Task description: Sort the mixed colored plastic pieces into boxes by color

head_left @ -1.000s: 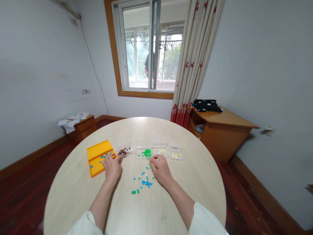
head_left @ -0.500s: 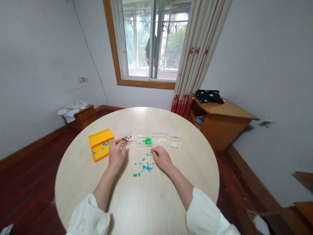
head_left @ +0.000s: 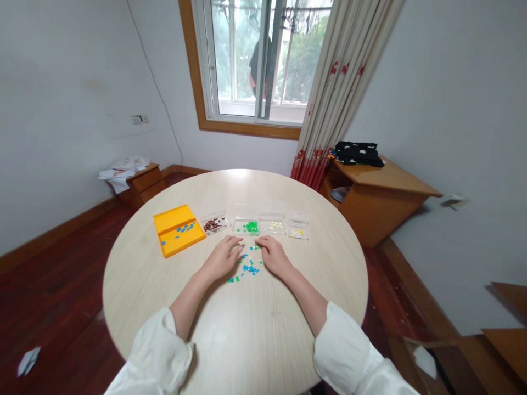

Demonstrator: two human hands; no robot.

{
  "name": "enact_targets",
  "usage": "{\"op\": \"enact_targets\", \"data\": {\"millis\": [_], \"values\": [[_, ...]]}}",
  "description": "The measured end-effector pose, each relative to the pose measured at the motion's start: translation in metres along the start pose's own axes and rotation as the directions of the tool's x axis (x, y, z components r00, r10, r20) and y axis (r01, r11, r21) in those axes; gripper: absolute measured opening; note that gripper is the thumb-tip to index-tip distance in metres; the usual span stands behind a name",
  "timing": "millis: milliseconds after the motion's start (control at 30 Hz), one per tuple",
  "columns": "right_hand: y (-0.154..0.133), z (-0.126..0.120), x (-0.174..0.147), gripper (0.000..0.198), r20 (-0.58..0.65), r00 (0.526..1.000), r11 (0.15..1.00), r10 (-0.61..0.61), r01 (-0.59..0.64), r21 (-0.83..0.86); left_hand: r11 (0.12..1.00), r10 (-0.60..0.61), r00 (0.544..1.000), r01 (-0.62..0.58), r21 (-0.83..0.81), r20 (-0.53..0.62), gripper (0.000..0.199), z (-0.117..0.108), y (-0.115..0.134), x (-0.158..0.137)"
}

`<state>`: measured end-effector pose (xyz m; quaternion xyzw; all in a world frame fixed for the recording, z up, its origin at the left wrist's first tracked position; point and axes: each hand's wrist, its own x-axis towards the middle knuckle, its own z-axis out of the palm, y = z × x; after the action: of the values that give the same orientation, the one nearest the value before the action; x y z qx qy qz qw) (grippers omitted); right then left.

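Note:
My left hand (head_left: 224, 257) hovers over the left edge of a loose scatter of small blue and green pieces (head_left: 250, 269), its thumb and fingers apart and nothing visible between them. At the scatter's far right side, my right hand (head_left: 275, 258) has its fingertips drawn together beside a few green pieces; whatever they pinch is too small to make out. Beyond the hands stands a clear box of green pieces (head_left: 252, 226). To the left, an open yellow case (head_left: 171, 221) holds several blue pieces (head_left: 185, 227).
Other clear boxes line the round table (head_left: 263, 334): one with brown pieces (head_left: 213, 225), one with pale pieces (head_left: 276, 225), one with yellow pieces (head_left: 297, 232). A wooden desk (head_left: 382, 189) with black cloth (head_left: 358, 153) stands at the right, near the curtain (head_left: 349, 71).
My left hand has moved right, from the yellow case and brown pieces to the loose pieces. My right hand stays near the same green pieces. The camera view has shifted slightly.

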<state>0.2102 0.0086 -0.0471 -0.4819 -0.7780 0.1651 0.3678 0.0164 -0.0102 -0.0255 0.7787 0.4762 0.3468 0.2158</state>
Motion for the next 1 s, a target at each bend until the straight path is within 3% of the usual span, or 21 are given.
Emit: {"op": "enact_targets", "data": {"millis": [167, 267, 400, 567, 667, 800, 900, 1000], "values": [[-0.009, 0.008, -0.003, 0.043, 0.086, 0.994, 0.991, -0.068, 0.058, 0.12, 0.989, -0.1, 0.995, 0.098, -0.115, -0.015, 0.042, 0.008, -0.005, 0.001], [-0.011, 0.008, -0.004, 0.042, 0.017, 0.999, 0.986, -0.043, 0.04, 0.162, 0.973, -0.16, 0.987, 0.157, -0.17, -0.005, 0.046, 0.008, -0.001, 0.0], [-0.006, 0.008, -0.012, 0.037, -0.077, 0.995, 0.996, 0.061, -0.056, 0.072, 0.96, -0.192, 0.981, 0.185, -0.211, -0.011, 0.053, 0.008, 0.006, -0.012], [-0.006, 0.016, -0.027, 0.042, -0.014, 0.991, 0.99, 0.135, -0.136, -0.045, 0.941, -0.221, 0.971, 0.186, -0.284, -0.096, 0.056, 0.018, 0.011, -0.027], [-0.016, 0.022, -0.026, 0.044, 0.077, 0.993, 0.995, 0.091, -0.087, -0.056, 0.903, -0.269, 0.955, 0.205, -0.376, -0.123, 0.054, 0.026, 0.015, -0.023], [-0.028, 0.022, -0.02, 0.042, 0.147, 0.987, 0.997, -0.068, 0.062, 0.049, 0.862, -0.278, 0.952, 0.188, -0.47, -0.129, 0.05, 0.035, 0.016, -0.012], [-0.03, 0.019, -0.016, 0.041, 0.105, 0.994, 0.999, -0.001, -0.004, 0.053, 0.814, -0.34, 0.91, 0.157, -0.56, -0.239, 0.045, 0.035, 0.01, -0.009], [-0.033, 0.016, -0.014, 0.051, 0.129, 0.987, 0.994, 0.1, -0.094, -0.047, 0.722, -0.462, 0.809, 0.103, -0.684, -0.365, 0.04, 0.026, -0.001, -0.009]]}}
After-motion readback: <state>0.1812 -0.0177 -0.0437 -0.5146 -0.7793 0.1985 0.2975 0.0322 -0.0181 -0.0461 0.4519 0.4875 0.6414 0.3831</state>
